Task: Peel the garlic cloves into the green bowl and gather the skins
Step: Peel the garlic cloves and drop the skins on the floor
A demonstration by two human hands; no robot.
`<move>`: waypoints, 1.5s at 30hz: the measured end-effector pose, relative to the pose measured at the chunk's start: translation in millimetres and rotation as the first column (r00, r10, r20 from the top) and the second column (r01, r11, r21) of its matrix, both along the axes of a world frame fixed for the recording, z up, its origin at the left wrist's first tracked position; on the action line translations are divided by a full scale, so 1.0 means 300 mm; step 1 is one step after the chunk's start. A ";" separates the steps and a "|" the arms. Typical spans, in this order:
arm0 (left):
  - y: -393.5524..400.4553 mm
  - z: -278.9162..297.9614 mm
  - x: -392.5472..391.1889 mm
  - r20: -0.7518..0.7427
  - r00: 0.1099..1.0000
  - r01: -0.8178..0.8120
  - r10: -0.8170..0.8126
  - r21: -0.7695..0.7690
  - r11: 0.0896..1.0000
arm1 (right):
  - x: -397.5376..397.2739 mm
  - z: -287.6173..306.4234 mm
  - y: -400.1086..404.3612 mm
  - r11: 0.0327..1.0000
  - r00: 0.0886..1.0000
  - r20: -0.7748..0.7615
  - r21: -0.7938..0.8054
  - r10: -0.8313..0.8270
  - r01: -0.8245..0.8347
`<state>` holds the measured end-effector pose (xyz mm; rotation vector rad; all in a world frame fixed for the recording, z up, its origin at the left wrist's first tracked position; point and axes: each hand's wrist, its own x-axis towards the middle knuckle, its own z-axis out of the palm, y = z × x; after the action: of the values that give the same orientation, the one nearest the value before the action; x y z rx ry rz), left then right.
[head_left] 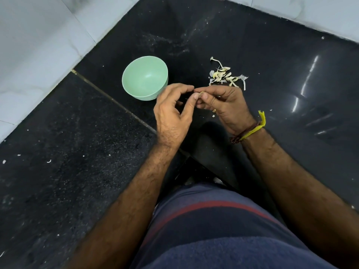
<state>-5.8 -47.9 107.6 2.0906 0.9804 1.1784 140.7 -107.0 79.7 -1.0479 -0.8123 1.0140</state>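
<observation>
A pale green bowl (144,77) stands on the black stone counter (77,152); its inside looks bare. To its right lies a small heap of garlic cloves and skins (225,75). Just in front of the bowl my left hand (174,113) and my right hand (223,105) meet, fingertips together. Both pinch one small garlic clove (201,93), mostly hidden by the fingers. A yellow and brown thread band circles my right wrist.
A loose skin scrap (213,116) lies under my right hand, and white flecks (48,161) dot the counter at the left. Pale tiled walls (38,45) border the counter at the left and back. My blue and red striped shirt fills the bottom.
</observation>
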 end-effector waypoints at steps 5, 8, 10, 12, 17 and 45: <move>0.005 0.009 0.006 -0.004 0.999 0.040 -0.041 -0.181 0.983 | -0.018 -0.006 -0.004 0.994 0.993 -0.066 -0.045 -0.101 0.098; 0.005 0.008 0.007 -0.016 0.998 0.053 -0.058 -0.229 0.972 | -0.028 -0.010 -0.009 0.992 0.987 -0.114 -0.070 -0.113 0.106; 0.005 0.008 0.005 -0.028 0.997 0.059 -0.068 -0.238 0.970 | -0.035 -0.010 -0.011 0.992 0.987 -0.120 -0.071 -0.109 0.101; 0.002 0.007 0.005 -0.032 0.997 0.056 -0.065 -0.239 0.970 | -0.038 -0.008 -0.012 0.992 0.988 -0.109 -0.072 -0.112 0.104; 0.005 0.011 0.004 -0.035 0.998 0.046 -0.056 -0.247 0.968 | -0.043 -0.004 -0.012 0.991 0.988 -0.104 -0.079 -0.113 0.105; -0.028 -0.013 -0.012 0.111 0.993 0.073 -0.038 -0.330 0.941 | -0.002 0.060 -0.013 0.991 0.971 0.236 -0.135 0.035 -0.003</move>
<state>-9.5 -56.1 103.9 1.7607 0.9895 1.0012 140.1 -110.9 97.9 -1.2962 -0.9600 0.9806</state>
